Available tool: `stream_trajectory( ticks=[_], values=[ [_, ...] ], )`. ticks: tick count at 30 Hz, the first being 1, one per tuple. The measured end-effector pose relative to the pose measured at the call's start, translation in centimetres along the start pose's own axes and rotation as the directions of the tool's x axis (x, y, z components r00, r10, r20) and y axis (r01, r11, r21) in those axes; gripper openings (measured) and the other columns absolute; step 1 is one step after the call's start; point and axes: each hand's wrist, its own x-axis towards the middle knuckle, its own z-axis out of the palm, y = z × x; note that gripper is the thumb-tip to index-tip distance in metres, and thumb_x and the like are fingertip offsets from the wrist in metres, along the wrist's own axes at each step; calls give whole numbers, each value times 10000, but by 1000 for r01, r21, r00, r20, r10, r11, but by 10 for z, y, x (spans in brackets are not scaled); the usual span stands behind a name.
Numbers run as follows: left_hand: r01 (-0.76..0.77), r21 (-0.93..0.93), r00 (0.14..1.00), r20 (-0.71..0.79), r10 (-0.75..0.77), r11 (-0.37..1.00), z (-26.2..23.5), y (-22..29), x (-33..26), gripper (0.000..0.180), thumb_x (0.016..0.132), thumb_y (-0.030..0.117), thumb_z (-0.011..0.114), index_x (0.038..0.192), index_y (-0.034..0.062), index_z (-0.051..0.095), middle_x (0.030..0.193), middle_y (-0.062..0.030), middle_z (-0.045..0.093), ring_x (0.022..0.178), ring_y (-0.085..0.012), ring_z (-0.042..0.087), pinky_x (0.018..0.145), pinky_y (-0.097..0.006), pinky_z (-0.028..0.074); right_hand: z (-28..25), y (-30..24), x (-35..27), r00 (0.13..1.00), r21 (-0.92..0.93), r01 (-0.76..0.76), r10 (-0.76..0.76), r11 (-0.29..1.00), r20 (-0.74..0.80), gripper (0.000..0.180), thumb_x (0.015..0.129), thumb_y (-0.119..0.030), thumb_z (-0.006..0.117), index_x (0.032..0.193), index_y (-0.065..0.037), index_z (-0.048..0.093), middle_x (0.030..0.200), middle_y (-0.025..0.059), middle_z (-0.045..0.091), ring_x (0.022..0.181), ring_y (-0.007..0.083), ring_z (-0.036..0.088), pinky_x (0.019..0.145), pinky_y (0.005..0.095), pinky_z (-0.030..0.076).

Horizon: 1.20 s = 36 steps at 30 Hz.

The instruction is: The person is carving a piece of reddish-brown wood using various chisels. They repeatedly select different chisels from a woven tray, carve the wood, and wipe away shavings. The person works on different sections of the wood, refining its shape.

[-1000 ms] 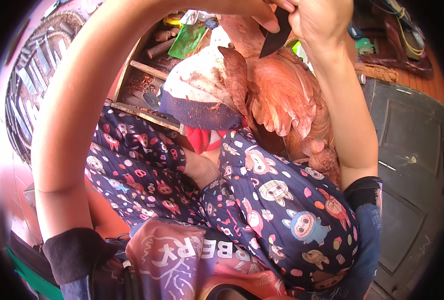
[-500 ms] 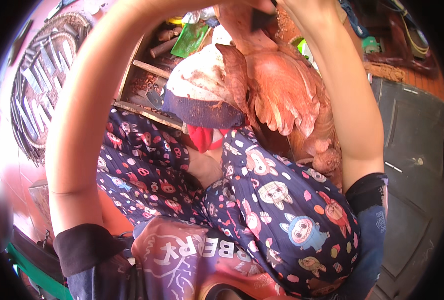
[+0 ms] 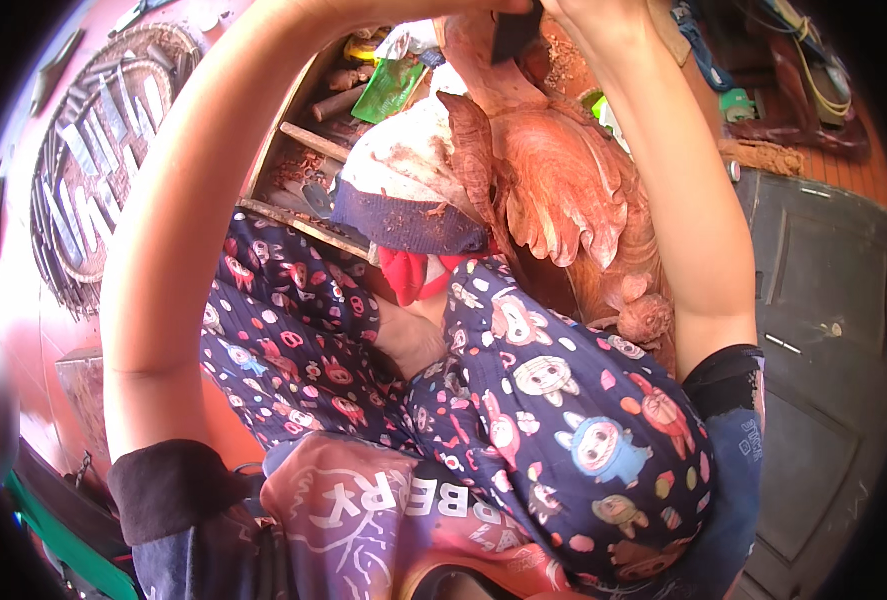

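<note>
Carving (image 3: 564, 180), reddish, lies at upper centre, cloth (image 3: 394, 165) against its left side. Right hand (image 3: 576, 8) and left hand (image 3: 502, 6) sit side by side at the top edge, cut off; I cannot tell whether their fingers pinch. Beneath hangs a dark piece (image 3: 517, 38). Working the carving's upper part seems in hand; the next move calls for steady, even contact.

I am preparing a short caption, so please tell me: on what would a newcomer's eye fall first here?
Probably on the reddish wood carving, its wavy, petal-like edge just above and right of the centre. The dark cartoon-print trousers also stand out across the middle, as do the metal blades in a round woven tray at upper left.
</note>
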Motion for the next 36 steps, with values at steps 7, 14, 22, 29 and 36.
stream_trajectory(
  ticks=[7, 14, 22, 29, 36],
  values=[
    [12, -76, 1000, 13, -11, 997, 17, 7, -26, 379, 807, 169, 841, 1099, -25, 698, 982, -168, 764, 955, -263, 740, 858, -365, 573, -2, 8, -22, 999, -104, 42, -39, 994, 33, 269, 1055, -280, 613, 935, -54, 529, 640, -24, 470, 424, 47, 384, 364, 226, 280],
    [54, -164, 998, 33, -49, 985, 16, 2, -23, 396, 771, 128, 860, 1068, -61, 679, 966, -178, 762, 918, -258, 748, 809, -375, 593, 10, -3, -19, 1000, -94, -7, 5, 996, -20, 304, 1066, -311, 596, 911, -54, 542, 618, -38, 454, 433, 37, 380, 371, 221, 280],
    [26, -238, 1000, 16, -23, 971, 16, 6, -22, 352, 778, 131, 832, 1024, -54, 660, 1006, -230, 742, 982, -337, 741, 866, -396, 583, 6, -8, -26, 995, -124, -97, 95, 988, -24, 335, 1056, -362, 608, 916, -69, 530, 606, -47, 438, 418, 36, 352, 368, 212, 259],
    [-47, -229, 997, 41, 58, 972, 4, -1, -23, 349, 800, 114, 814, 1092, -22, 682, 1035, -208, 749, 974, -294, 743, 856, -388, 577, 23, -1, -22, 993, -141, 111, -114, 984, -16, 330, 1060, -353, 605, 906, -71, 526, 608, -41, 447, 432, 33, 377, 372, 205, 271],
    [67, -230, 998, 32, -61, 971, 3, 0, -24, 305, 795, 134, 808, 1016, -48, 701, 917, -187, 751, 826, -290, 743, 773, -375, 584, 28, 10, -11, 946, -276, 323, -303, 905, 112, 317, 1056, -311, 620, 905, -38, 565, 632, -33, 487, 470, 43, 416, 401, 228, 313]
  ],
)
